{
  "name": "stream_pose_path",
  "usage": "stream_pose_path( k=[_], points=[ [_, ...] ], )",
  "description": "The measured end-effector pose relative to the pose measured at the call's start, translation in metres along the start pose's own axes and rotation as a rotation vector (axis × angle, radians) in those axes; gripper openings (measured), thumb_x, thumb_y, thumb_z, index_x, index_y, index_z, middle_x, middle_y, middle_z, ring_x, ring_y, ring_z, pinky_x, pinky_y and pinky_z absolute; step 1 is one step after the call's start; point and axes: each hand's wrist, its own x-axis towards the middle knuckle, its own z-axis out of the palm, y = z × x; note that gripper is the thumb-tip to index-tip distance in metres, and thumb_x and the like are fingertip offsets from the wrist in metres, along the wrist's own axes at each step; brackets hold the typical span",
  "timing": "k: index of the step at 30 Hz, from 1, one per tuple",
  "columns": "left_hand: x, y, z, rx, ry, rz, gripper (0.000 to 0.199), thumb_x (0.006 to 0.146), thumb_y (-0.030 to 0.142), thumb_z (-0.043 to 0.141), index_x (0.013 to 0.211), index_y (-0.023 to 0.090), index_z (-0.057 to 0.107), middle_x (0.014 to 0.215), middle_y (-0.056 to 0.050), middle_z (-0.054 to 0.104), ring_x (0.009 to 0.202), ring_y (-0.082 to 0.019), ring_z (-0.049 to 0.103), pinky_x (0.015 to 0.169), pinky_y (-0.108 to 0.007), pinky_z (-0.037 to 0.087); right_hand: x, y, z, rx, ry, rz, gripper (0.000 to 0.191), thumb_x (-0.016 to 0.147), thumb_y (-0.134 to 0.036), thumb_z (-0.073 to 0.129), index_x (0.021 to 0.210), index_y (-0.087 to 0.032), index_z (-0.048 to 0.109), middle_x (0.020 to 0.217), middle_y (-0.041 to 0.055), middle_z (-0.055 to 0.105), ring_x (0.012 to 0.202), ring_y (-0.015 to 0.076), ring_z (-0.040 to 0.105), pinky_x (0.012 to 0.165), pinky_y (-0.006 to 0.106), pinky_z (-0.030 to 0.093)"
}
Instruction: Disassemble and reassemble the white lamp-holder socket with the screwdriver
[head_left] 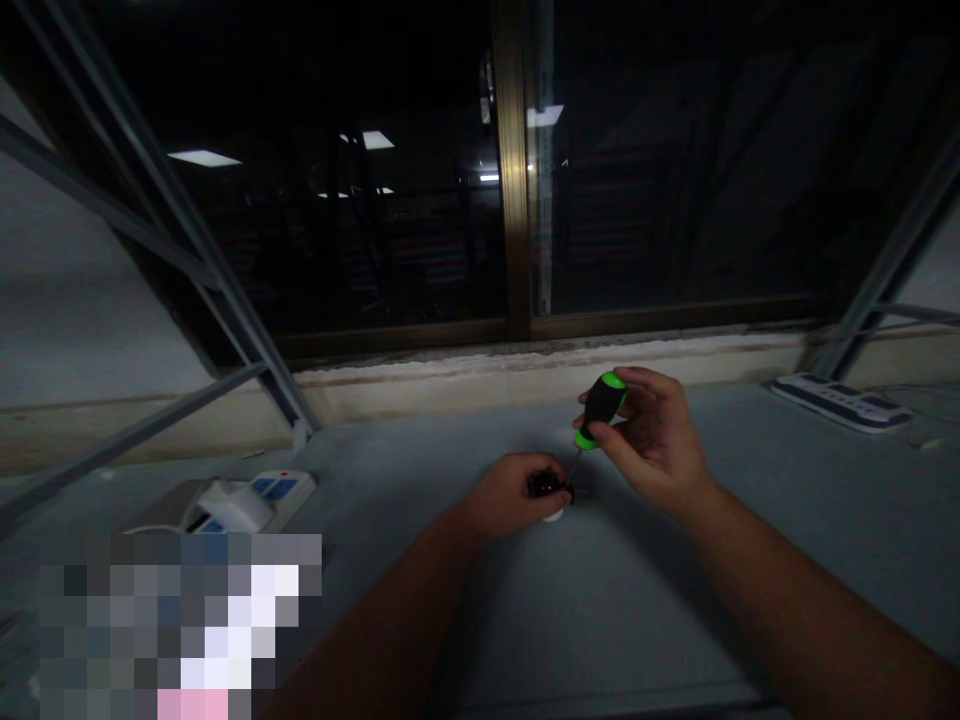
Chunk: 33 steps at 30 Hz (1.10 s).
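My right hand (652,440) grips a screwdriver (602,405) by its black and bright green handle. The tool leans, with its thin metal shaft running down to a small black object (546,487) on the grey-blue tabletop (600,620). My left hand (514,495) is closed round that dark, shiny piece, thumb and fingers on either side of it. Under it shows a bit of something white (553,516). The kind of the black piece is hard to make out in the dim light, and the screwdriver's tip is partly hidden by it.
At the left a white power strip (300,488) has a white plug or adapter (238,505) on it. Another power strip (840,402) lies at the back right. Metal frame posts (247,340) rise on both sides, before a dark window (375,230). A pixelated patch covers the lower left.
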Motion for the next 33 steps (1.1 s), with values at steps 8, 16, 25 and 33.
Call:
stream_pose_path(
  k=[8,16,25,33],
  points=[
    [0.001,-0.001,0.0,-0.002,-0.012,0.022,0.019,0.086,0.032,0.07,0.096,0.016,0.07,0.085,-0.003,0.069,0.079,-0.016,0.064,0.072,-0.026,0.047,0.006,-0.008,0.012,0.159,-0.005,0.034,0.046,0.091,-0.031,0.069,0.128,-0.037,0.042,0.117,0.0039,0.062,0.089,0.0177,0.071,0.082,0.041,0.065],
    [0.0,-0.005,0.001,-0.008,-0.01,0.037,0.021,0.086,0.032,0.071,0.097,0.015,0.072,0.088,-0.005,0.071,0.081,-0.017,0.065,0.074,-0.026,0.048,0.015,-0.008,0.016,0.216,0.078,0.041,0.037,0.088,-0.035,0.071,0.119,-0.034,0.051,0.119,0.0042,0.059,0.094,0.0184,0.066,0.071,0.034,0.062],
    [-0.001,-0.012,0.002,-0.075,-0.02,0.019,0.025,0.086,0.033,0.071,0.101,0.013,0.073,0.094,-0.009,0.075,0.084,-0.019,0.069,0.076,-0.028,0.051,0.03,-0.008,0.02,0.069,0.129,-0.031,0.035,0.08,-0.019,0.08,0.104,-0.03,0.057,0.094,-0.0019,0.055,0.072,0.0106,0.054,0.059,0.022,0.05],
    [-0.001,-0.012,0.001,-0.09,-0.01,0.016,0.026,0.084,0.033,0.075,0.1,0.014,0.074,0.094,-0.009,0.076,0.086,-0.02,0.07,0.077,-0.028,0.052,0.044,-0.004,0.016,0.258,-0.116,0.022,0.013,0.098,-0.031,0.058,0.108,-0.028,0.065,0.122,0.0071,0.067,0.116,0.0228,0.064,0.096,0.046,0.054]
  ],
)
